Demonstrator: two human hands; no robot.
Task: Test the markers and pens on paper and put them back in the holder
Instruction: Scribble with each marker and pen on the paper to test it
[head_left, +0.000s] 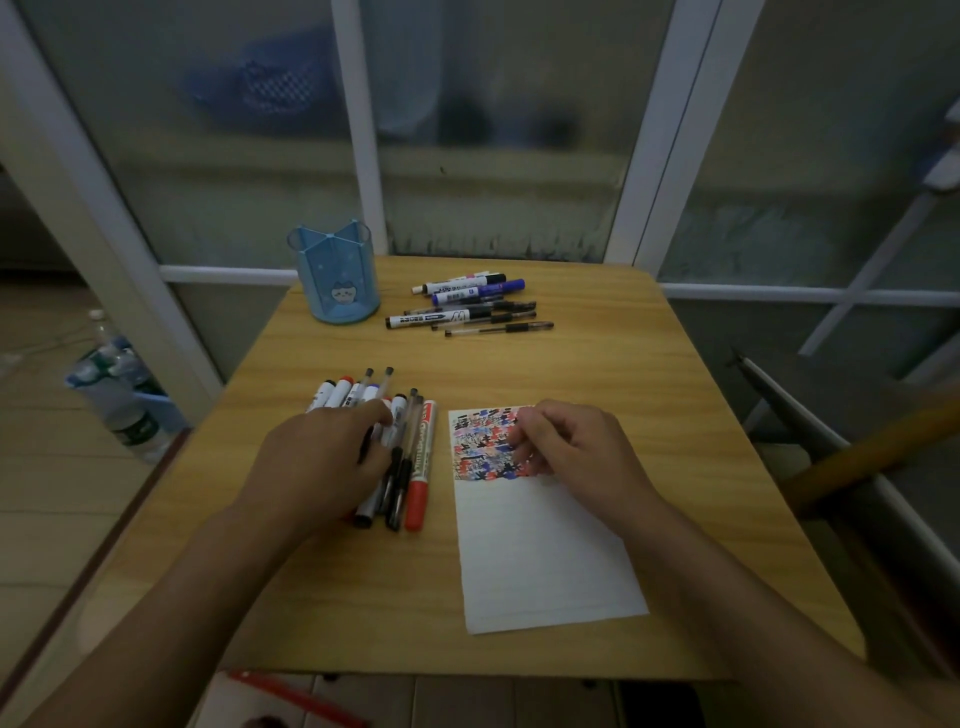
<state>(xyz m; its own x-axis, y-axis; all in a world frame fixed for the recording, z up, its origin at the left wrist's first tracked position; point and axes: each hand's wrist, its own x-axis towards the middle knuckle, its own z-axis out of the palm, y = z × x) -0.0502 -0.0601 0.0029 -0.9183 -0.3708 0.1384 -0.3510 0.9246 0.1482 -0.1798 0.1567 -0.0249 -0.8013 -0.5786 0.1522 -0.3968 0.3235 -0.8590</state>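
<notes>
Table (649, 364): wooden, holder (337, 280) empty at back.
Left hand (322, 462): we pick among pens (410, 457), grip unclear.
Right hand (576, 447): loosely curled, empty, steadying paper (540, 561).

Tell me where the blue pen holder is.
The blue pen holder stands at the table's far left corner, just left of the far pile of pens.

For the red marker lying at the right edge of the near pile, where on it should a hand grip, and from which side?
Grip the red marker around its mid-barrel, coming from above and from its right. It lies flat, lengthwise away from the person, outermost in the near pile, with bare table between it and the paper, so that side is free. Pens crowd its left, where the left hand rests. The right hand seems better placed.
</notes>
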